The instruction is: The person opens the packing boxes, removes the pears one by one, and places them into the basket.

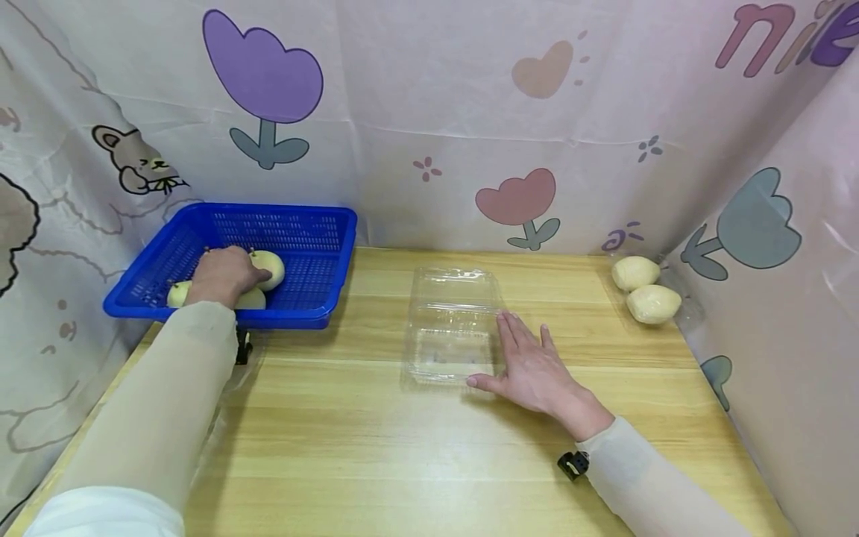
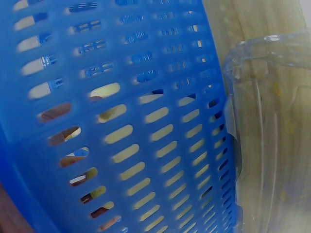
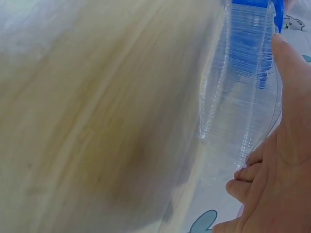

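Pointing lengthwise away, the container (image 1: 451, 328) touches the spread right grip (image 1: 535, 375); left grip (image 1: 224, 274) unclear.

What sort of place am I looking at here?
Probably a makeshift tabletop workspace indoors: tulip-printed fabric hangs around the back and sides of a wood-grain table, where a blue plastic basket holds what look like pears. Whether it's a home or a business, I can't tell.
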The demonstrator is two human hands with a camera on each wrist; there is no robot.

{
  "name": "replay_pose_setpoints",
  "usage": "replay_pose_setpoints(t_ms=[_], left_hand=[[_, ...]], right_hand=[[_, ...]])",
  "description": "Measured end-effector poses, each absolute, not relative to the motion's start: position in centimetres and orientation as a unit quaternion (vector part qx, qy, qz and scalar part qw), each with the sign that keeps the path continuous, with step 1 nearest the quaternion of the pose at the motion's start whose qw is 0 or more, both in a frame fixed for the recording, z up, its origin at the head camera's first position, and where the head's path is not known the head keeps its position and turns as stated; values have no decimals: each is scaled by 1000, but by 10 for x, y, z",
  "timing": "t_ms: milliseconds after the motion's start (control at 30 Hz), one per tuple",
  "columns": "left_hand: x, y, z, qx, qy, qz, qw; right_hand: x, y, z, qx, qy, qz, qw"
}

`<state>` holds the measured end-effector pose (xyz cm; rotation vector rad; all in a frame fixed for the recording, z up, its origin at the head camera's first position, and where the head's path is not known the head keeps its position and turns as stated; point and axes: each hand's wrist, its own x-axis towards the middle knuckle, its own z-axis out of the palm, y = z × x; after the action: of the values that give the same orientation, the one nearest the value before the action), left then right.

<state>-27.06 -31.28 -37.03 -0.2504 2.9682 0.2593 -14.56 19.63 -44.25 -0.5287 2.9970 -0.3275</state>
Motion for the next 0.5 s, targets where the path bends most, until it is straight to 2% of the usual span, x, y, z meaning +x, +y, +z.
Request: replay_pose_setpoints(t_ms=[267,500], left_hand=[[-262,-308,-366,-77,992,86,59],[-243,-280,-354,-34,996,83,-13]], right_hand=[[-144,202,-443,-176,978,-107,35],[-141,210,-443,-174,979,-105,31]])
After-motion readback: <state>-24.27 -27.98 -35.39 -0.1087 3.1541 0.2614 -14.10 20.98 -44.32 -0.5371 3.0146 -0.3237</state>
